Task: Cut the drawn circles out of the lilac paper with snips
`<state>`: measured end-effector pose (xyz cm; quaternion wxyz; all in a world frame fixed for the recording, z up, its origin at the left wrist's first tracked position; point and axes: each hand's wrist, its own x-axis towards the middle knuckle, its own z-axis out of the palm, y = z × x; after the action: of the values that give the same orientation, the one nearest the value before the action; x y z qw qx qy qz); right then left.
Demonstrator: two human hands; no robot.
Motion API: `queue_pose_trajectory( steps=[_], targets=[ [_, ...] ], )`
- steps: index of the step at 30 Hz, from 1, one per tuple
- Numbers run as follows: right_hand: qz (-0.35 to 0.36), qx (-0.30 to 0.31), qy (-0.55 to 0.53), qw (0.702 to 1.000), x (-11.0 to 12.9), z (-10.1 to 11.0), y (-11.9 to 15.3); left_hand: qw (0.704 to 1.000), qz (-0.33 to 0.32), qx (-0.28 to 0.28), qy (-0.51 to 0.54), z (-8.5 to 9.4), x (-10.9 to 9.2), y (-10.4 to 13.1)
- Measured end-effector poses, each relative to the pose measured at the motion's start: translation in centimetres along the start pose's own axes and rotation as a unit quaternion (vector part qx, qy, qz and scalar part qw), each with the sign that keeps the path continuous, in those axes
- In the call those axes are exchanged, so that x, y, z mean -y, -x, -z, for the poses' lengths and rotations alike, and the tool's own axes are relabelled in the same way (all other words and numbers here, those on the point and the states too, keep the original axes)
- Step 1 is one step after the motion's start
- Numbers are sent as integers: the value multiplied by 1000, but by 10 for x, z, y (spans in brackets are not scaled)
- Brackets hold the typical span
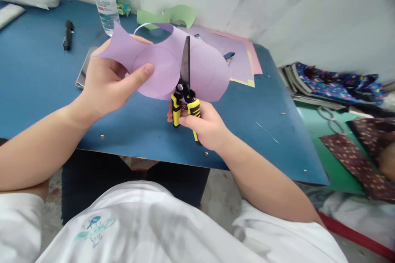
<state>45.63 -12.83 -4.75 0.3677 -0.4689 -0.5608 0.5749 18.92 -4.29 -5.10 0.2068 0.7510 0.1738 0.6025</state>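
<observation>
My left hand (pixel 106 76) grips a sheet of purple paper (pixel 205 63), its thumb on the front and its other fingers behind. A circle outline is drawn on the paper beside the thumb, and part of a second outline shows to the right. The sheet's upper left edge is cut into curves. My right hand (pixel 202 125) is wrapped round the yellow and black handles of a pair of shears (pixel 185 90). Their dark blades point away from me and stand apart at the paper, just right of the drawn circle.
On the blue table (pixel 138 131) stand a water bottle (pixel 105 6), a black cutter knife (pixel 68 35) and a green paper offcut (pixel 168 15). Coloured sheets (pixel 243 59) lie behind the purple paper. Grey-handled scissors (pixel 331 119) and patterned fabric (pixel 348 158) are on a green surface at right.
</observation>
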Motion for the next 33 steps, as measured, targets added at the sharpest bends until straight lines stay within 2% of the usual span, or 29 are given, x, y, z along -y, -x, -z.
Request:
queue_pose_trajectory(
  steps=[2,5,9,18,33],
  targets=[
    [3,-3,1,1000,0,0,0,999,-5,18,-30,2,-12,-1],
    [12,-7,13,1000,1,0,0,994,73,32,-77,3,-36,-4],
    [10,-10,22,1000,1,0,1,990,98,40,-92,0,-55,-7],
    [11,-13,25,1000,-2,1,0,992,110,18,-64,-2,-49,-9],
    [16,-18,58,998,3,2,2,989,105,39,-91,0,-55,-12]
  ],
)
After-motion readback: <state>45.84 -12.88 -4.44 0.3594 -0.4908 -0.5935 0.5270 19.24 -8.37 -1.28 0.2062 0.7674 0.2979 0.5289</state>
